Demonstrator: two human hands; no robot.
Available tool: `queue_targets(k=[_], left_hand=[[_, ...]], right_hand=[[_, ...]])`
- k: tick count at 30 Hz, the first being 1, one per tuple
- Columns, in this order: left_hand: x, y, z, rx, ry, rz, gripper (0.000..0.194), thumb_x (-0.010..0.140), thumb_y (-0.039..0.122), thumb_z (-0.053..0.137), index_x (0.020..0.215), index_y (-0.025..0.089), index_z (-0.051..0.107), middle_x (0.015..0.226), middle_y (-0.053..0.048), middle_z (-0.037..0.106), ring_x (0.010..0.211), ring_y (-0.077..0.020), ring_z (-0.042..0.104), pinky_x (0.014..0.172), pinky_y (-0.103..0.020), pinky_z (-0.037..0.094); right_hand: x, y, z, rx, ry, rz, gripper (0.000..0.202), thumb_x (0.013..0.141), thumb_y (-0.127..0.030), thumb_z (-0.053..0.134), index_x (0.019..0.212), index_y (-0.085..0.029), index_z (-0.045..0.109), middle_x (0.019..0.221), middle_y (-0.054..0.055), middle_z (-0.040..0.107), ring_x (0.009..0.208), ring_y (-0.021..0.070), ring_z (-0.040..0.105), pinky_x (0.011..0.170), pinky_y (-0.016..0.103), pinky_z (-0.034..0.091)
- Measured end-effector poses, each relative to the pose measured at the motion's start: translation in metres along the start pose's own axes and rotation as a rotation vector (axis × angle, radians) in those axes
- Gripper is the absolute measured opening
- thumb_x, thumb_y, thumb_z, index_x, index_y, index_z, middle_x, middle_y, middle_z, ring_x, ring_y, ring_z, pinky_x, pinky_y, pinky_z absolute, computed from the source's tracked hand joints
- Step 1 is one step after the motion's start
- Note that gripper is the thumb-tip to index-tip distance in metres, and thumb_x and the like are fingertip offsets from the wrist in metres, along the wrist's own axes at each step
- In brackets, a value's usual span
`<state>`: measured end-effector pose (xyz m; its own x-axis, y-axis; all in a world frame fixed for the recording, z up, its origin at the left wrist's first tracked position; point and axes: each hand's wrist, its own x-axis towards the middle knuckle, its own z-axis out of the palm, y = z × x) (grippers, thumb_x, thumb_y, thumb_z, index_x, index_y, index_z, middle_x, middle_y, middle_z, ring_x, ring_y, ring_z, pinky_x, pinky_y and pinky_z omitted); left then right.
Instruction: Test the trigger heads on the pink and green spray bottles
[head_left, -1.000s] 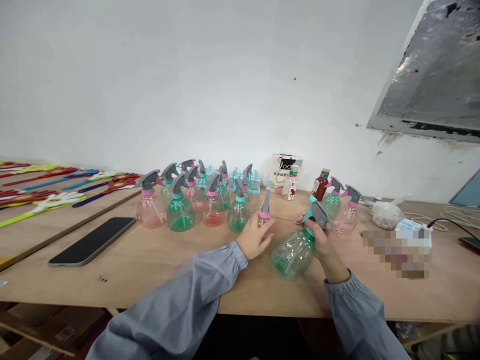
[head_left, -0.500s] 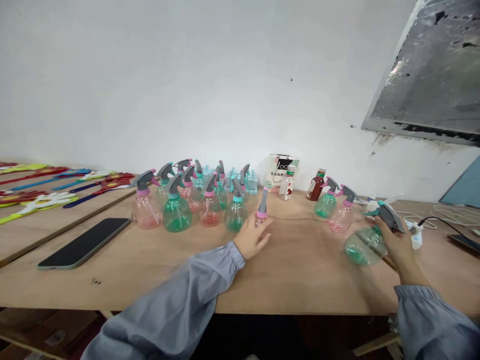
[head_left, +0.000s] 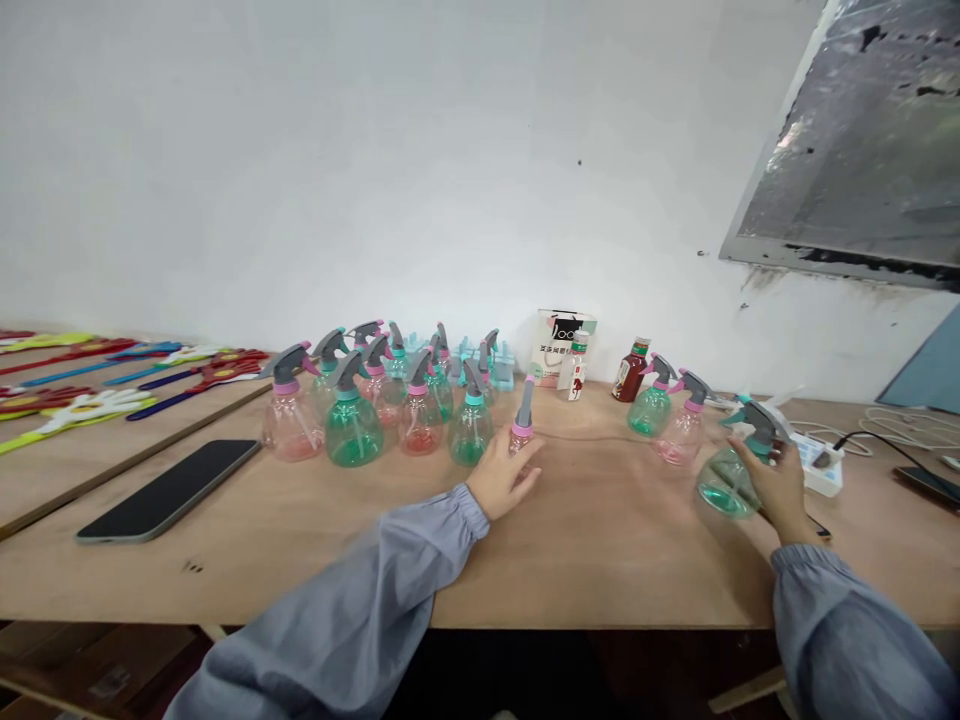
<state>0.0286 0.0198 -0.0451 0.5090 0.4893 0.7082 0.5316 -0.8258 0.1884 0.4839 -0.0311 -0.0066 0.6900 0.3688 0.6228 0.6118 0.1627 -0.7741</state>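
My left hand point(head_left: 504, 478) is wrapped round a spray bottle point(head_left: 523, 418) with a pink collar and grey trigger head; the palm hides most of its body. On the right, my right hand point(head_left: 776, 490) has its fingers closed about the neck and head of a green spray bottle point(head_left: 726, 488), which is upright at table height. Close beside that one stand a pink spray bottle point(head_left: 679, 437) and another green spray bottle point(head_left: 649, 410). Left of my left hand, several pink and green spray bottles point(head_left: 355, 432) stand grouped, all with grey heads.
A black phone point(head_left: 169, 490) lies at the left, near colourful hand-shaped items point(head_left: 97, 405). Against the wall are a printed box point(head_left: 551, 350), a white-labelled bottle point(head_left: 577, 372) and a dark red bottle point(head_left: 631, 372). A power strip point(head_left: 821, 468) with cables lies at the right.
My right hand has shifted slightly left and away from me, and its green spray bottle has gone from tilted to upright. My left hand stays where it was.
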Motion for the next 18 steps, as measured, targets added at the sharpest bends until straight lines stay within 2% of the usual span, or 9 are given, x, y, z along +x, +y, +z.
queue_targets(k=[4,9,14,16,18], left_hand=[[-0.001,0.0,0.0,0.001,0.007,-0.002,0.044,0.097,0.035,0.049,0.137,0.021,0.056,0.137,-0.018,0.041,0.131,-0.0341,0.048,0.109,-0.052,0.045],[-0.001,0.0,0.002,-0.003,0.02,-0.008,0.045,0.096,0.035,0.052,0.139,0.023,0.056,0.142,-0.017,0.04,0.135,-0.0348,0.045,0.111,-0.053,0.044],[-0.003,-0.001,0.003,-0.018,0.026,0.001,0.047,0.099,0.036,0.051,0.144,0.024,0.053,0.151,-0.018,0.032,0.143,-0.0369,0.038,0.116,-0.055,0.04],[-0.004,0.0,0.004,-0.032,0.028,0.002,0.048,0.1,0.037,0.05,0.146,0.026,0.052,0.156,-0.016,0.024,0.147,-0.0379,0.034,0.118,-0.055,0.038],[-0.005,0.002,0.005,-0.046,0.022,0.002,0.049,0.1,0.039,0.049,0.149,0.03,0.049,0.159,-0.013,0.021,0.148,-0.0376,0.031,0.119,-0.055,0.037]], right_hand=[[0.006,0.002,0.007,0.021,-0.051,0.013,0.051,0.053,-0.048,0.085,0.09,-0.023,0.06,0.096,0.011,0.066,0.083,0.0257,0.062,0.081,0.044,0.046],[0.014,0.004,0.015,-0.044,-0.05,0.065,0.057,0.052,-0.05,0.085,0.09,-0.024,0.051,0.098,0.009,0.06,0.092,0.0265,0.06,0.085,0.044,0.046],[0.018,0.018,0.018,0.02,-0.107,0.09,0.078,0.048,-0.059,0.086,0.1,-0.028,0.037,0.105,0.008,0.054,0.098,0.0271,0.058,0.087,0.046,0.047],[0.017,0.025,0.015,0.067,-0.062,0.031,0.083,0.049,-0.066,0.082,0.103,-0.029,0.031,0.112,0.009,0.05,0.105,0.0289,0.055,0.092,0.049,0.046],[0.011,0.028,0.011,0.07,0.085,-0.123,0.081,0.055,-0.073,0.073,0.107,-0.029,0.029,0.12,0.012,0.044,0.117,0.0332,0.049,0.101,0.056,0.039]])
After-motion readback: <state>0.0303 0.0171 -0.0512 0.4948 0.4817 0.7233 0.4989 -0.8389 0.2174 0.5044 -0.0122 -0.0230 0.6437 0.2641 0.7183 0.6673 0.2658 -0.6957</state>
